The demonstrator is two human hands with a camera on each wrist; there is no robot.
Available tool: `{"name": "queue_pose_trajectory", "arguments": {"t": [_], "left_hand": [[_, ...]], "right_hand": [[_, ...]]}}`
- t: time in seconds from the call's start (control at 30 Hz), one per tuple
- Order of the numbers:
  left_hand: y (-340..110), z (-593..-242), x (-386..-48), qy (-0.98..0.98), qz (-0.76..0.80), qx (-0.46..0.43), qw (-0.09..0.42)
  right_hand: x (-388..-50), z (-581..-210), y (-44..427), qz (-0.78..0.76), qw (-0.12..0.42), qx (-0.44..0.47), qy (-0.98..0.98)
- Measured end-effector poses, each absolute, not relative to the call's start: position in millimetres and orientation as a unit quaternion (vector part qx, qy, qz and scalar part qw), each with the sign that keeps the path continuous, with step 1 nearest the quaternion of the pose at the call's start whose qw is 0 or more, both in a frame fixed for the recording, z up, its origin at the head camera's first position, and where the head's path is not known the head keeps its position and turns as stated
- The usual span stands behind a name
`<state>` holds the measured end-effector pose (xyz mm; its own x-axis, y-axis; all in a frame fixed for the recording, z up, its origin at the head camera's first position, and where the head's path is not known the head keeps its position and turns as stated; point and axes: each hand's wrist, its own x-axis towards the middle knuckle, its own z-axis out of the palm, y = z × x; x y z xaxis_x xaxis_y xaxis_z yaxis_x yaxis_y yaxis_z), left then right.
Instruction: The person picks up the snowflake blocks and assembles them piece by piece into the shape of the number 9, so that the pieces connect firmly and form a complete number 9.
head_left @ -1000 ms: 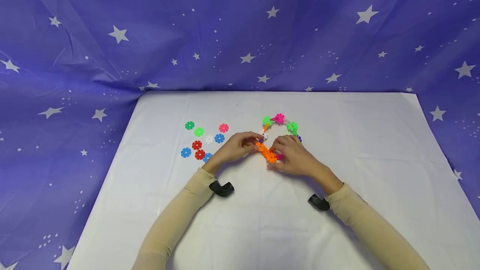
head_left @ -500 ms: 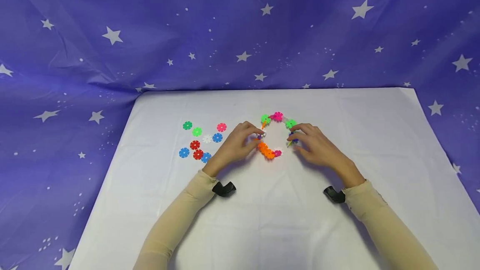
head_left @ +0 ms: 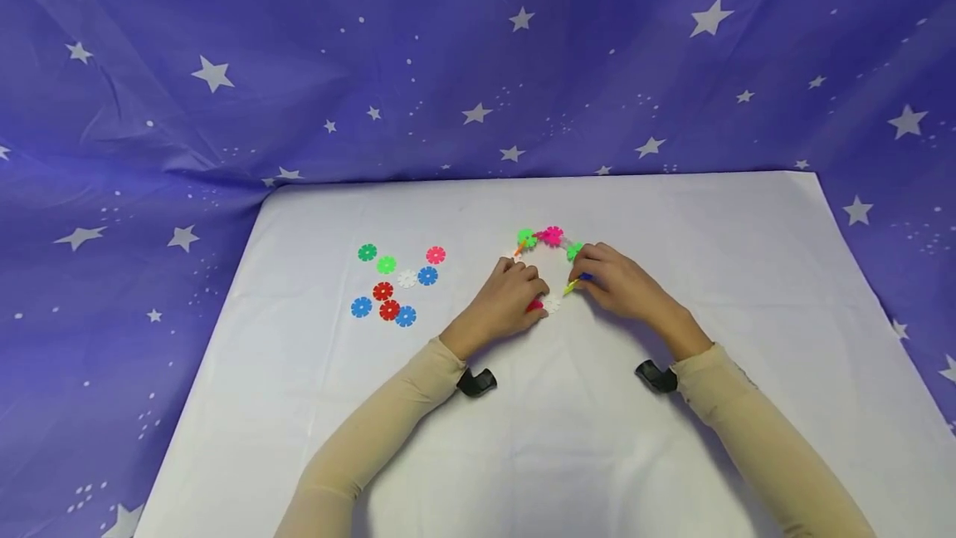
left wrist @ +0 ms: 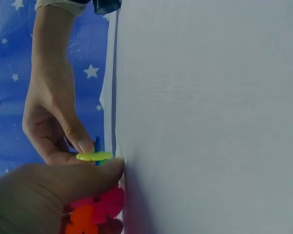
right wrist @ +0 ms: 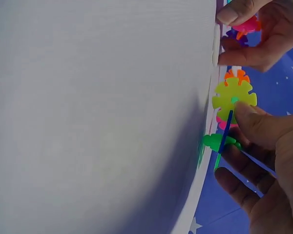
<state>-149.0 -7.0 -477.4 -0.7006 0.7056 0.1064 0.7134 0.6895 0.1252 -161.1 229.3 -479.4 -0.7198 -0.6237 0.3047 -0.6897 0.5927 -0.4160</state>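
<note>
A chain of notched plastic snowflake discs (head_left: 553, 235) bends into a near-closed ring on the white table. My left hand (head_left: 502, 303) grips the ring's lower left end, where a pink disc (left wrist: 107, 202) and an orange disc (left wrist: 82, 218) show by the fingers. A white disc (head_left: 552, 304) sticks out beyond its fingertips. On the right side, my right hand (head_left: 626, 285) pinches the other end, between thumb and fingers at a yellow disc (right wrist: 234, 99). A blue disc (right wrist: 226, 131) and a green disc (right wrist: 219, 142) adjoin it. The white and yellow discs appear slightly apart.
Left of the ring lie several loose discs, among them a red disc (head_left: 389, 310), a blue disc (head_left: 362, 307), a dark green disc (head_left: 367, 252) and a pink disc (head_left: 436, 255). A purple starred cloth (head_left: 418, 65) hangs behind the white table (head_left: 597, 438).
The right hand first left the ring's lower end for its right side, where it now pinches the yellow disc. My left hand has moved from the left side down to the pink and white end.
</note>
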Motion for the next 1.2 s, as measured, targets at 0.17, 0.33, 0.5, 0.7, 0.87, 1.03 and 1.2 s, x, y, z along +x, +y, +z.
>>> {"name": "queue_pose_trajectory", "arguments": {"t": [0.17,0.33,0.5,0.7,0.87,1.03,1.2], "left_hand": [[-5,-477,-149,-0.921,-0.091,-0.378,0.020],[2,-477,-148,-0.922,-0.098,-0.374,0.007],[3,-478,-147,-0.928,-0.092,-0.362,0.004],[-2,-480,-151,-0.930,-0.133,-0.342,0.006],[-6,-479,-153,-0.931,-0.154,-0.332,0.008],[-10,-478,-155,-0.924,-0.177,-0.339,0.008],[-15,-477,-157,-0.910,-0.227,-0.346,0.004]], "right_hand": [[-162,-480,228,0.270,0.050,0.356,-0.893],[-162,-480,228,0.271,0.041,0.352,-0.895],[-162,-479,226,0.275,0.023,0.352,-0.894],[-163,-479,224,0.291,0.008,0.357,-0.888],[-163,-479,223,0.303,0.003,0.359,-0.883],[-164,-480,223,0.304,0.006,0.363,-0.881],[-164,-480,223,0.311,0.010,0.356,-0.881]]}}
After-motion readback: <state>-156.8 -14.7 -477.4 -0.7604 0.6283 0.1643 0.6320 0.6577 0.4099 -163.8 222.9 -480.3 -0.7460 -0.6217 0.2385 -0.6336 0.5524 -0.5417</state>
